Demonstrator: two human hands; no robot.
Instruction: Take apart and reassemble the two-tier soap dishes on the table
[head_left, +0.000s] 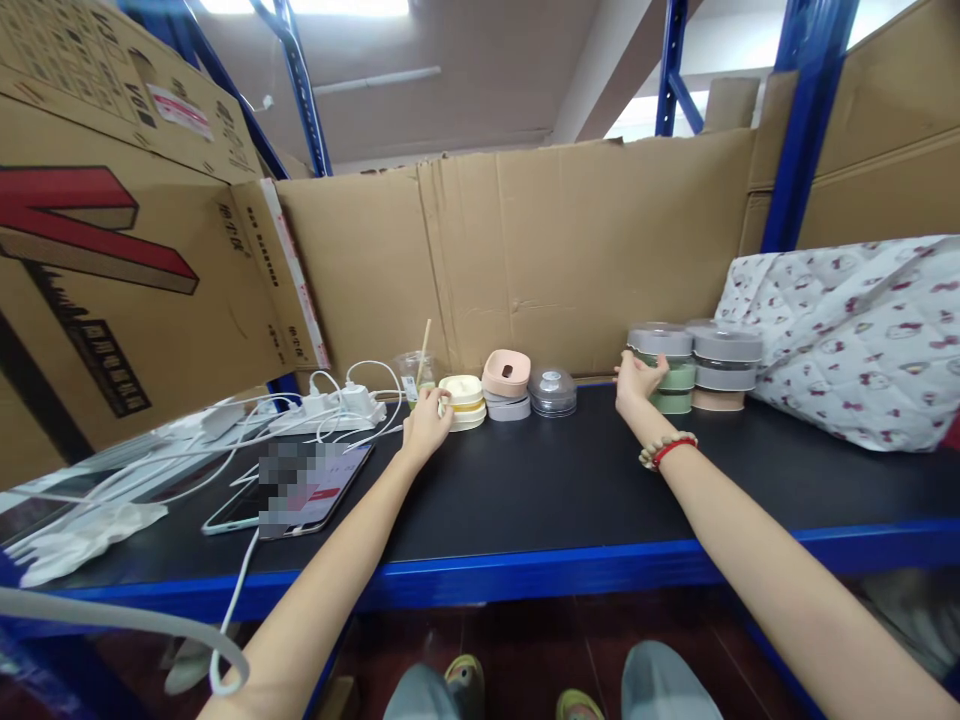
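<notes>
My left hand (427, 425) is bent against the left side of a small stack of pale yellow round containers (470, 405), its fingers closed at the edge. Right behind it stands a clear plastic cup (409, 368) with a straw. My right hand (639, 382), with a beaded and red bracelet at the wrist, is closed round the left side of stacked green round containers (679, 376); a clear lid tops them. Between my hands sit a pink lid-like piece (507, 372) on grey containers (509, 409) and a clear domed container (553, 391).
Grey and peach containers (724, 372) stand beside the green ones, next to a white quilted patterned bag (855, 340). Two devices with screens (330, 490), a power strip (341, 408), cables and a crumpled tissue (90, 540) lie at left. Cardboard (600, 260) walls the back.
</notes>
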